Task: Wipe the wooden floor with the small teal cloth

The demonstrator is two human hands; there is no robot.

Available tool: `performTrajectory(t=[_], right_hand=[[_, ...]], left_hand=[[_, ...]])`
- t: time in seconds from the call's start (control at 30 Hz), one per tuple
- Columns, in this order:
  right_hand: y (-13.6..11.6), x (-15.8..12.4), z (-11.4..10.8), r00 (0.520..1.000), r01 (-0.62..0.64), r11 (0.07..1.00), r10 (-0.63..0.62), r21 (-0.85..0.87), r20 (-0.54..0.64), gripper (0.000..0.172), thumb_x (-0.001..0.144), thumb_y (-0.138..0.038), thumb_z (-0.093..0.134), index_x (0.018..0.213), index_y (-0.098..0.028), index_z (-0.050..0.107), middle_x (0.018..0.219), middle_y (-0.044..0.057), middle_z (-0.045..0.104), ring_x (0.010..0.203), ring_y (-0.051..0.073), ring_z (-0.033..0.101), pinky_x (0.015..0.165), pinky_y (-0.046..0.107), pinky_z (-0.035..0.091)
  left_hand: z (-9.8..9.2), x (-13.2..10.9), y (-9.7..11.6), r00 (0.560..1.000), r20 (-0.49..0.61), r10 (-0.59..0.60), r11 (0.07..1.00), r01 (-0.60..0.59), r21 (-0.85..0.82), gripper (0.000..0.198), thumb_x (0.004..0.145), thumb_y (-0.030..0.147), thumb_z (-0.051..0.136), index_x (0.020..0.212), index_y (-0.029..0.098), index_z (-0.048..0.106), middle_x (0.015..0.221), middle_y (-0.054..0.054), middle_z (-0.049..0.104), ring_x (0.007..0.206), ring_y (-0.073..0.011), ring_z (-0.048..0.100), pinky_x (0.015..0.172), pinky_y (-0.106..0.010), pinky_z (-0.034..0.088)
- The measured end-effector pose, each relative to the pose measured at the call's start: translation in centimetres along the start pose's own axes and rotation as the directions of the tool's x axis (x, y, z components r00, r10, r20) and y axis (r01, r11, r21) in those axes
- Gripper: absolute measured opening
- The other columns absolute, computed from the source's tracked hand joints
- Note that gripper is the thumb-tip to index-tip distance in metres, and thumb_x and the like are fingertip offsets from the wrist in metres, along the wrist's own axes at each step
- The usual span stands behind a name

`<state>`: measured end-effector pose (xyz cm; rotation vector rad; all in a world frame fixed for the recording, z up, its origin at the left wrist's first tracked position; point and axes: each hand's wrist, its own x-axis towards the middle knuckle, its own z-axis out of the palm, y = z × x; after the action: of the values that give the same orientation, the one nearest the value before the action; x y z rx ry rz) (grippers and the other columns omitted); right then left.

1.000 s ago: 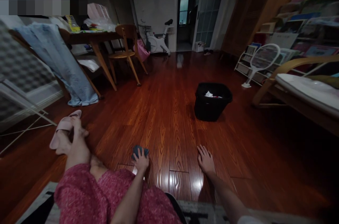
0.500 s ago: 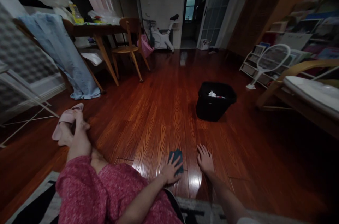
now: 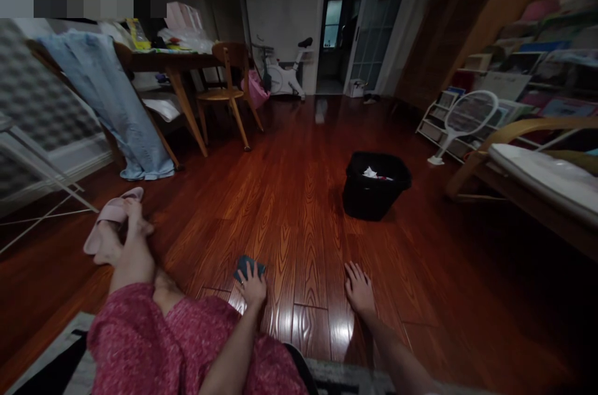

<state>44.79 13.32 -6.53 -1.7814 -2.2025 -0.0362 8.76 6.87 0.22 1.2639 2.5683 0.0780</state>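
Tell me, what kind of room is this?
Most likely a living room in someone's home. There's a shiny wooden floor, a table with a wooden chair, an exercise bike by the far wall, and shelves of books on the right.

Left grip (image 3: 253, 288) on dark cloth (image 3: 248, 265), fingers laid over it, on glossy floor (image 3: 299, 208). Right grip (image 3: 359, 290) flat on floor beside, fingers spread, apart from cloth. Black bin (image 3: 374, 192) farther ahead.
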Motion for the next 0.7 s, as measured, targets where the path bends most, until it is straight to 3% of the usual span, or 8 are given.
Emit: performTrajectory(t=[0.1,0.23,0.3,0.43,0.5,0.53,0.6,0.7], right_hand=[[0.2,0.1,0.3,1.000,0.002,1.000,-0.002,-0.007,0.000,0.055,0.094,-0.023,0.030,0.144,-0.021,0.053,0.153,0.007,0.049,0.146,0.022,0.035,0.116,0.044,0.028],[0.5,0.2,0.8,1.000,0.004,1.000,-0.004,0.002,-0.006,0.056,0.093,-0.022,0.032,0.145,-0.023,0.052,0.152,0.006,0.050,0.146,0.022,0.034,0.116,0.045,0.028],[0.6,0.1,1.0,1.000,0.009,1.000,-0.009,0.007,-0.009,0.056,0.093,-0.022,0.033,0.145,-0.023,0.051,0.152,0.007,0.050,0.146,0.022,0.034,0.116,0.045,0.029],[0.7,0.1,1.2,1.000,0.010,1.000,-0.010,0.006,-0.022,0.055,0.093,-0.022,0.031,0.145,-0.022,0.052,0.151,0.007,0.051,0.145,0.022,0.036,0.115,0.045,0.030],[0.7,0.1,1.1,1.000,0.014,1.000,-0.014,0.001,-0.026,0.055,0.094,-0.023,0.030,0.144,-0.021,0.053,0.151,0.008,0.051,0.145,0.022,0.037,0.115,0.045,0.031],[0.7,0.1,1.1,1.000,0.017,1.000,-0.017,-0.001,-0.026,0.055,0.094,-0.023,0.029,0.143,-0.021,0.054,0.151,0.008,0.051,0.144,0.022,0.037,0.115,0.045,0.031],[0.7,0.2,1.1,1.000,0.018,1.000,-0.018,-0.008,-0.023,0.055,0.094,-0.024,0.028,0.142,-0.019,0.055,0.151,0.008,0.051,0.144,0.023,0.038,0.115,0.045,0.031],[0.8,0.3,1.1,1.000,0.009,1.000,-0.010,-0.008,-0.016,0.055,0.094,-0.024,0.029,0.141,-0.021,0.056,0.151,0.007,0.052,0.144,0.022,0.038,0.115,0.044,0.030]], left_hand=[[-0.1,-0.3,-0.1,0.998,0.058,-0.004,1.000,0.003,0.013,0.061,0.100,0.040,0.031,0.159,0.025,0.024,0.167,-0.008,0.012,0.151,-0.0422,0.010,0.118,-0.066,0.018],[0.9,-3.1,2.1,0.912,0.216,0.348,0.933,-0.359,0.014,0.075,0.096,0.059,0.036,0.160,0.023,0.017,0.168,-0.009,0.003,0.150,-0.0471,-0.004,0.117,-0.071,0.005],[2.1,-5.3,3.4,0.728,0.312,0.610,0.779,-0.624,-0.067,0.082,0.093,0.067,0.037,0.160,0.025,0.015,0.168,-0.008,-0.001,0.149,-0.0468,-0.009,0.116,-0.072,0.002],[5.0,-8.9,5.6,0.224,0.400,0.889,0.343,-0.904,-0.256,0.075,0.093,0.072,0.036,0.157,0.035,0.024,0.168,-0.001,0.010,0.152,-0.0415,-0.004,0.117,-0.072,0.003],[5.8,-9.3,6.3,0.115,0.378,0.919,0.230,-0.933,-0.275,0.065,0.096,0.068,0.035,0.155,0.039,0.030,0.166,0.003,0.020,0.153,-0.0368,0.002,0.118,-0.070,0.001],[5.8,-9.2,6.5,0.111,0.360,0.926,0.217,-0.938,-0.270,0.062,0.097,0.066,0.035,0.154,0.041,0.031,0.165,0.005,0.024,0.154,-0.0348,0.004,0.119,-0.069,0.000],[4.9,-8.1,6.4,0.205,0.328,0.922,0.291,-0.926,-0.240,0.060,0.098,0.063,0.036,0.154,0.043,0.030,0.164,0.006,0.026,0.154,-0.0327,0.007,0.120,-0.066,0.002],[2.4,-5.3,5.0,0.558,0.262,0.787,0.602,-0.788,-0.132,0.057,0.100,0.056,0.036,0.154,0.041,0.030,0.165,0.006,0.022,0.154,-0.0337,0.009,0.121,-0.064,0.008]])
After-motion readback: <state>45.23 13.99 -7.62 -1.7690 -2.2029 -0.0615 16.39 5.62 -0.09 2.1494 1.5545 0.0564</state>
